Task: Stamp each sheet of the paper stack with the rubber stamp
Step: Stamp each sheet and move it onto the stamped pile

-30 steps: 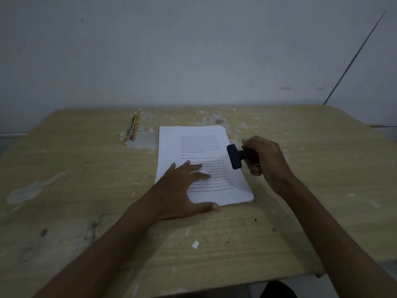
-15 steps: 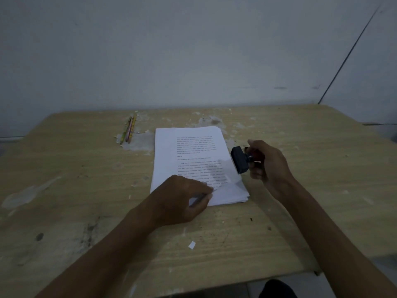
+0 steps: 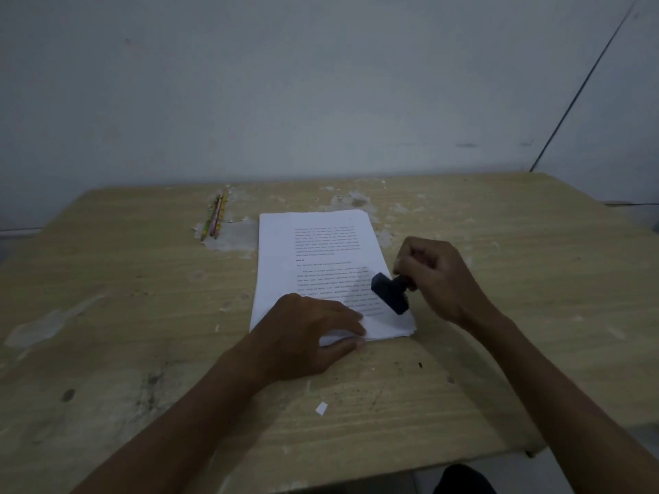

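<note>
R hand (image 3: pixel 440 279) grips the handle of the dark rubber stamp (image 3: pixel 389 293), its block tilted over the near-right part of the paper stack (image 3: pixel 321 265) (can't tell if it touches the sheet). L hand (image 3: pixel 306 336) rests on the stack's near edge, thumb and fingers pinching the top sheet's near edge. Stack lies mid-table (image 3: pixel 499 369), w/ pencils (image 3: pixel 215 216) far-left of it and a paper scrap (image 3: pixel 321 408) near the front.

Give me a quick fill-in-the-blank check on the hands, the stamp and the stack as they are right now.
1. The rubber stamp is gripped by the ____ hand.
2. The left hand pinches the near edge of the ____.
3. The pencils lie on the table to the ____ of the stack.

Missing words: right; paper stack; left
</note>
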